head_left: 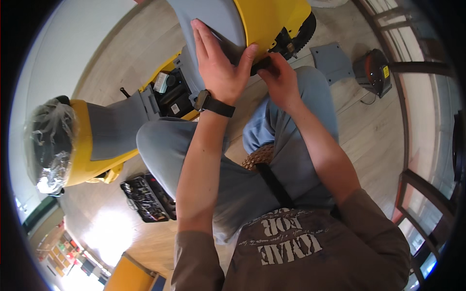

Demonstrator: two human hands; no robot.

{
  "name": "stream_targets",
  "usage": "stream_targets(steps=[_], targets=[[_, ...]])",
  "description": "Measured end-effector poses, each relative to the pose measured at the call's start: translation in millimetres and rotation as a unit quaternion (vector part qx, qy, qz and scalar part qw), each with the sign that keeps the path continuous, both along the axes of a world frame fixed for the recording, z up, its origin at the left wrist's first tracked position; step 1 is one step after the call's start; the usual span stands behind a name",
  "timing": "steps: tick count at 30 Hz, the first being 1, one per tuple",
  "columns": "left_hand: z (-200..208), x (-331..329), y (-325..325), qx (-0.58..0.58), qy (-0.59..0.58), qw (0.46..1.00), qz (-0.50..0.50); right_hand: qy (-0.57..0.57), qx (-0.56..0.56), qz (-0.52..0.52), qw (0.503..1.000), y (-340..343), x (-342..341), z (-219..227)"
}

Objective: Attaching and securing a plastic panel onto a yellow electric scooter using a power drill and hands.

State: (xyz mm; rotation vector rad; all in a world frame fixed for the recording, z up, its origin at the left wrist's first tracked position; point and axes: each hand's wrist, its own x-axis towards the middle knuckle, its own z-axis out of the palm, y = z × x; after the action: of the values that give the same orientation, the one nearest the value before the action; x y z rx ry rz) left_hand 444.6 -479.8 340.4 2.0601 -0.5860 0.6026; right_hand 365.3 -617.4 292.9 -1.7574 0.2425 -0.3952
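A yellow and grey scooter (115, 127) stretches from the left to the top of the view. My left hand (218, 68) lies flat on its grey body panel (221, 14), fingers stretched out and thumb spread toward the yellow panel (272, 19). Close by on the right, my right hand (283, 85) reaches beneath the lower edge of the yellow panel. Its fingers are curled at a dark part (260, 65), mostly hidden by both hands; I cannot make out what they grip. A black watch sits on my left wrist.
An uncovered compartment (172, 94) in the scooter shows black parts. Clear plastic wraps its left end (51, 140). An opened tool case (148, 198) lies on the floor. To the right are a flat grey panel (332, 62) and a black-and-red lamp unit (373, 72).
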Motion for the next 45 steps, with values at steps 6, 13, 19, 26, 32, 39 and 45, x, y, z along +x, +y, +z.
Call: stream_targets(steps=[6,13,19,26,32,39,45], targets=[[-3,-2,-7,0.0,-0.004,0.999,0.032,0.028,0.046,0.011,0.998,4,0,3],[6,-8,-4,0.022,0.011,0.999,0.045,0.047,0.068,0.047,0.996,-1,-2,7],[13,-11,1,-0.001,0.062,0.997,0.038,0.04,0.081,0.046,0.995,-7,3,0],[14,-11,-11,-0.06,0.102,0.992,0.037,0.056,0.115,0.052,0.99,-6,6,3],[2,-11,-21,-0.091,0.088,0.991,0.048,0.081,0.163,0.047,0.982,-3,10,8],[-6,-9,-28,-0.102,0.053,0.99,0.078,0.068,0.083,0.048,0.993,8,14,14],[11,-12,-38,-0.067,0.081,0.987,0.124,0.074,0.084,0.046,0.993,17,18,19]])
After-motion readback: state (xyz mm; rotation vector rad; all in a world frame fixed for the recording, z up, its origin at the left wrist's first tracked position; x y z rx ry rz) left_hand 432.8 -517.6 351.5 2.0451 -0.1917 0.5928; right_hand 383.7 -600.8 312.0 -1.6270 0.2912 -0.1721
